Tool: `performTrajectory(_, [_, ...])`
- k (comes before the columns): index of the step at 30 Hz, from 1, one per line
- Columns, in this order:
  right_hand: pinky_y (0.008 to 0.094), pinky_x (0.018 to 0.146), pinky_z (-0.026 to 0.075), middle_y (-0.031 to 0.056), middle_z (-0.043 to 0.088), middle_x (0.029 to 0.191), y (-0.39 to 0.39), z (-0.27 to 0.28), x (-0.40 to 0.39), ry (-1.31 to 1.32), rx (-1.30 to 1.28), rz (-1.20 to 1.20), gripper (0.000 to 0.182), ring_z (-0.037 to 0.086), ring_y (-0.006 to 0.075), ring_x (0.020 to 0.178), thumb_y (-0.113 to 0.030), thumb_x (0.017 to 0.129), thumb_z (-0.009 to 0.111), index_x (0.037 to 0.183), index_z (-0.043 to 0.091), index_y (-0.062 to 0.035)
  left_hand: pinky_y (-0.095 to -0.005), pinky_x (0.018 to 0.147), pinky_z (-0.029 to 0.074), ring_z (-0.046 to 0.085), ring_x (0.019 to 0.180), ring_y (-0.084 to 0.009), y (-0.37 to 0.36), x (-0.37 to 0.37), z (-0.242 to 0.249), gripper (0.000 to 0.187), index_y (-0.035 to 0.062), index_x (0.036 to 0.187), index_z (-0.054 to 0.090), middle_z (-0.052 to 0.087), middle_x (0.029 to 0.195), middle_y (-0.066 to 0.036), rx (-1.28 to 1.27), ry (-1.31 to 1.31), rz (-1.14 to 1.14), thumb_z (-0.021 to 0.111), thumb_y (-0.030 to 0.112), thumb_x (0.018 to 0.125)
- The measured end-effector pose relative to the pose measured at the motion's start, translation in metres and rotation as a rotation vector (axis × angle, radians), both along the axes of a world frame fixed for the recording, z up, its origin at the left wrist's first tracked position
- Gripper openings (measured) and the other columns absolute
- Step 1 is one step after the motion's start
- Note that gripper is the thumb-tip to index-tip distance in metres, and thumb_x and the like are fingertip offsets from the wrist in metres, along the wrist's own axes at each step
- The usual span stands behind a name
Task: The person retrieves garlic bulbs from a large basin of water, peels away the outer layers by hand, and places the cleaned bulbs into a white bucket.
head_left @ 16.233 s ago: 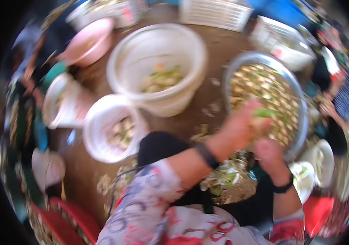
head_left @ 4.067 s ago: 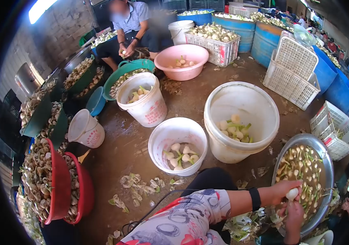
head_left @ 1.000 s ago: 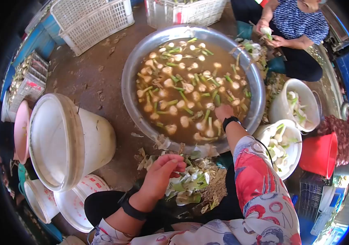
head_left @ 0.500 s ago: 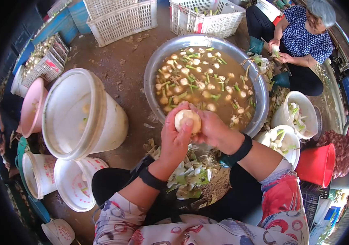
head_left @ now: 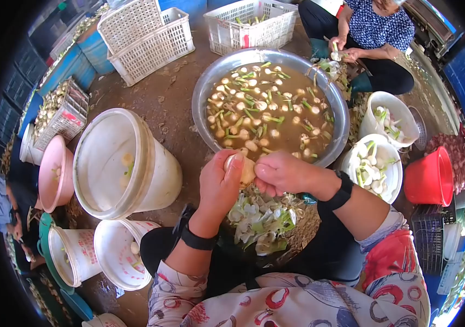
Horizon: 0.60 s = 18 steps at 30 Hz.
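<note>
A pale, round bulb [head_left: 247, 173] is held in my left hand [head_left: 220, 179], thumb across it. My right hand [head_left: 280, 173] is beside the bulb's right side with its fingers curled and pressed together; whether they pinch anything is too small to tell. Just beyond both hands is a wide metal basin [head_left: 202, 117] of brown water, with several bulbs with green stems [head_left: 254, 103] floating in it. Peeled leaves and skins [head_left: 262, 220] lie in a heap on the ground below my hands.
Left of the basin stand a large white bucket [head_left: 161, 174], a pink tub [head_left: 58, 188] and smaller buckets. White buckets [head_left: 398, 182] with bulbs and a red bucket [head_left: 423, 177] are on the right. Crates [head_left: 156, 49] stand behind. A co-worker [head_left: 379, 27] sits at upper right, handling a bulb.
My right hand has moved slightly away from the bulb, which both hands were round before. The view has shifted, and the co-worker's hands have changed position.
</note>
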State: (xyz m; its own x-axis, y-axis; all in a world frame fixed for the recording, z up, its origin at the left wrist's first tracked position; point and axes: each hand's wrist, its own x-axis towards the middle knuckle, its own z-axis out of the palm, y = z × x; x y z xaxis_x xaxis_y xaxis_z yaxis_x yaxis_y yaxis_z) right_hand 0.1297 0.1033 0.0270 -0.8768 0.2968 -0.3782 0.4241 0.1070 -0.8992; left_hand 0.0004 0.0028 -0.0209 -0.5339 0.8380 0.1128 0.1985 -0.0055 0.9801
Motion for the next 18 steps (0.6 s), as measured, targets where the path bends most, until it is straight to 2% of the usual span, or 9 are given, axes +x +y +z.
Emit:
performTrajectory(4, [0.0272,0.044,0.043,0.0084,0.055,0.058,-0.007,-0.017,-0.002,-0.038,0.032,-0.094,0.024,0.055,0.0157,0.049,-0.019,0.08,0.046,0.068,0.053,0.0005,-0.0319,0.066,0.043,0.056,0.069,-0.0237,0.0,-0.008,-0.006,0.026,-0.0029,0.087,0.053,0.058,0.076,-0.013,0.11,0.134,0.039,0.044,0.021,0.083])
performTrajectory(5, [0.0299,0.047,0.044,0.0105,0.056,0.062,-0.006,-0.039,-0.001,-0.059,0.42,0.11,0.022,0.057,0.0192,0.054,-0.019,0.079,0.047,0.072,0.054,0.0002,-0.0319,0.067,0.043,0.057,0.07,-0.0235,0.002,-0.014,-0.008,0.028,-0.003,0.086,0.053,0.058,0.078,-0.013,0.242,0.14,0.067,0.04,0.021,0.085])
performTrajectory(6, [0.0327,0.05,0.045,0.0126,0.058,0.065,-0.005,-0.061,-0.001,-0.074,0.808,0.313,0.021,0.058,0.0228,0.059,-0.019,0.078,0.047,0.075,0.055,-0.0001,-0.0333,0.071,0.044,0.056,0.078,-0.0235,0.001,-0.015,0.017,0.032,-0.0019,0.085,0.053,0.058,0.086,-0.014,0.352,-0.551,-0.071,0.032,0.023,0.087])
performTrajectory(7, [0.0327,0.05,0.045,0.0126,0.058,0.065,-0.002,-0.084,0.003,-0.056,0.801,0.309,0.021,0.058,0.0228,0.059,-0.019,0.078,0.047,0.075,0.055,-0.0001,-0.0346,0.077,0.042,0.054,0.087,-0.023,0.001,-0.023,0.015,0.037,-0.0014,0.089,0.053,0.056,0.094,-0.015,0.407,-0.645,-0.072,0.027,0.026,0.089])
performTrajectory(10, [0.0371,0.056,0.046,0.0141,0.059,0.071,0.022,-0.103,0.001,-0.536,0.842,0.384,0.024,0.059,0.0267,0.069,-0.022,0.081,0.045,0.086,0.056,-0.0012,-0.0358,0.084,0.037,0.052,0.093,-0.0245,0.001,-0.042,0.008,0.04,0.0003,0.091,0.054,0.056,0.098,-0.015,0.37,-0.921,-0.326,0.03,0.031,0.088])
performTrajectory(12, [0.0367,0.059,0.045,0.0125,0.059,0.075,0.034,-0.068,-0.011,-0.095,0.753,0.04,0.028,0.058,0.0261,0.074,-0.026,0.082,0.045,0.096,0.055,-0.0032,-0.0355,0.086,0.036,0.05,0.097,-0.0254,-0.004,-0.039,0.002,0.042,0.0002,0.091,0.055,0.055,0.104,-0.014,0.316,-0.758,-0.147,0.029,0.033,0.088])
performTrajectory(13, [0.0367,0.059,0.045,0.0125,0.059,0.075,0.027,-0.057,-0.014,-0.099,0.745,0.04,0.028,0.058,0.0261,0.074,-0.026,0.082,0.045,0.096,0.055,-0.0032,-0.0355,0.086,0.036,0.05,0.097,-0.0254,-0.004,-0.036,-0.001,0.042,0.0002,0.091,0.055,0.055,0.104,-0.014,0.308,-0.763,-0.144,0.029,0.033,0.088])
performTrajectory(15, [0.0366,0.059,0.045,0.011,0.058,0.071,0.019,-0.034,-0.023,0.395,0.461,0.042,0.028,0.058,0.0266,0.071,-0.028,0.083,0.044,0.094,0.055,-0.0049,-0.0336,0.086,0.035,0.049,0.098,-0.0237,0.003,-0.034,-0.005,0.042,0.0009,0.094,0.054,0.055,0.104,-0.014,0.264,-0.904,-0.259,0.029,0.035,0.088])
performTrajectory(18, [0.0337,0.058,0.045,0.0092,0.058,0.068,0.004,-0.017,-0.022,0.177,0.124,0.057,0.026,0.058,0.0228,0.063,-0.028,0.083,0.045,0.085,0.055,-0.004,-0.0305,0.079,0.04,0.052,0.091,-0.0204,-0.001,-0.039,-0.01,0.042,0.0017,0.1,0.052,0.055,0.1,-0.01,0.147,-0.725,-0.293,0.037,0.039,0.086])
